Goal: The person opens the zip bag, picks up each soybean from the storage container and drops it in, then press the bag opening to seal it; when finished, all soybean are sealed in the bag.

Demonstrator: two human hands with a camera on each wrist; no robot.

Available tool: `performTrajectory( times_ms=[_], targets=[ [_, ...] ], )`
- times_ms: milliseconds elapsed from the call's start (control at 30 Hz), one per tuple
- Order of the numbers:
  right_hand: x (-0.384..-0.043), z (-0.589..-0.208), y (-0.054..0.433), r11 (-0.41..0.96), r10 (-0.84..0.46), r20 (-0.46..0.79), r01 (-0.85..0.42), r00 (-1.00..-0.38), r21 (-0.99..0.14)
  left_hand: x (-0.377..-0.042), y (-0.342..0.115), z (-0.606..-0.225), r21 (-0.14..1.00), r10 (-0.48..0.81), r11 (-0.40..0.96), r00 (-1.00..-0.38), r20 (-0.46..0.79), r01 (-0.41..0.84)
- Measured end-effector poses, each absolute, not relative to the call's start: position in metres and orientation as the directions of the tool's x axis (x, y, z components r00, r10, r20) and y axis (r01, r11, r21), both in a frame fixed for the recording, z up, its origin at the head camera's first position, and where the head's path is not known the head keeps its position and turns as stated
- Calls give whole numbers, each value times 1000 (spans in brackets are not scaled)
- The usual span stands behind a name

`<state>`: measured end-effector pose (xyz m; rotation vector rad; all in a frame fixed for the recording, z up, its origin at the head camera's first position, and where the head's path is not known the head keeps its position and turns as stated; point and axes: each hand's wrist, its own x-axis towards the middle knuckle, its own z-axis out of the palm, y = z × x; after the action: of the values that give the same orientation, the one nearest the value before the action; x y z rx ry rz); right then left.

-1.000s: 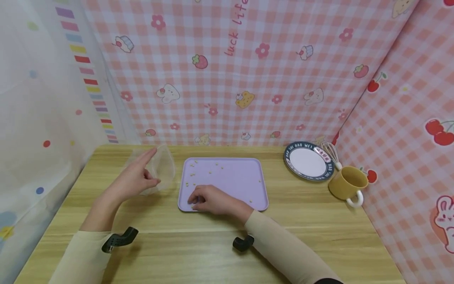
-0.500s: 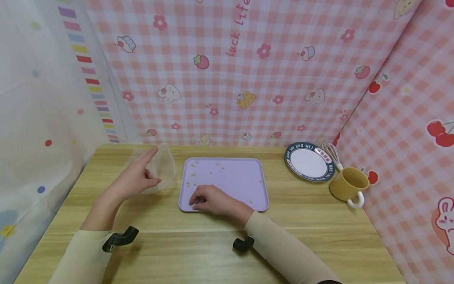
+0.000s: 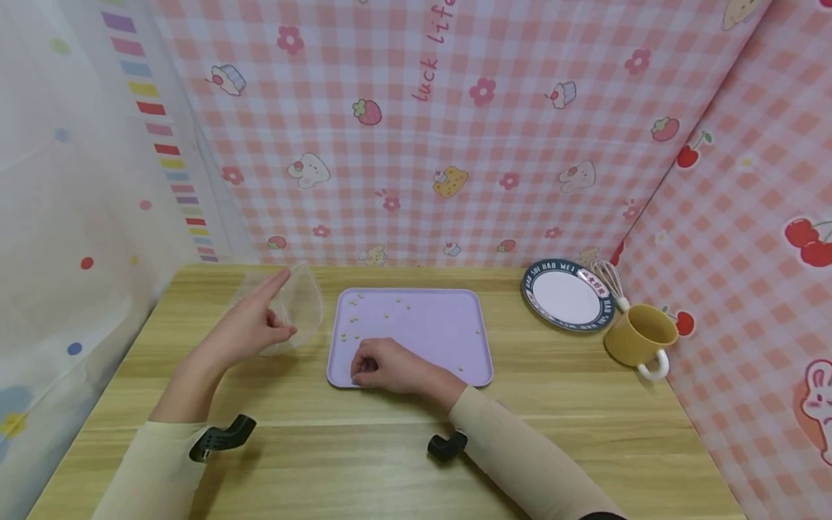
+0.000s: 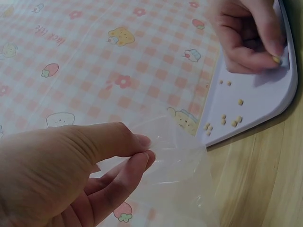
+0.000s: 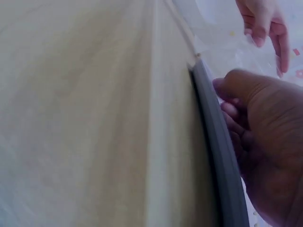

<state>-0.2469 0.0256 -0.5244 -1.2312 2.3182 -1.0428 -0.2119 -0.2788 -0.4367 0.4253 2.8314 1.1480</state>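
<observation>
My left hand pinches the edge of a clear plastic bag between thumb and fingertips, left of the tray. The bag's mouth stands spread toward the tray. Low over the near left corner of the lilac tray is my right hand, fingers curled and thumb against the index finger. In the left wrist view a small yellow kernel shows at its fingertips. Several more yellow kernels lie scattered on the tray, mostly at its left side. My right palm hides part of the tray.
A white plate with a dark patterned rim stands at the back right. Beside it are a whisk and a yellow mug with a white handle. Patterned cloth walls border the wooden table.
The fingers of my right hand have drawn together and moved slightly right; the kernel by their tips no longer shows in the head view. My left hand stays with the bag.
</observation>
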Motion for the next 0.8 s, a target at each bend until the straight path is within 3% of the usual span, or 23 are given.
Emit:
performTrajectory(
  times_ms=[300,600,800],
  targets=[
    [-249,-522,33,279,-751,274,-666,-600,-692,-214,-283,-438,676,257,706,-966,35,212],
    [-251,-524,35,221,-717,367,-692,-593,-687,-212,-282,-440,692,255,692,-966,32,205],
    [-251,-509,16,224,-663,400,-677,-634,-701,-209,-281,-441,707,265,675,-964,32,209]
  ],
)
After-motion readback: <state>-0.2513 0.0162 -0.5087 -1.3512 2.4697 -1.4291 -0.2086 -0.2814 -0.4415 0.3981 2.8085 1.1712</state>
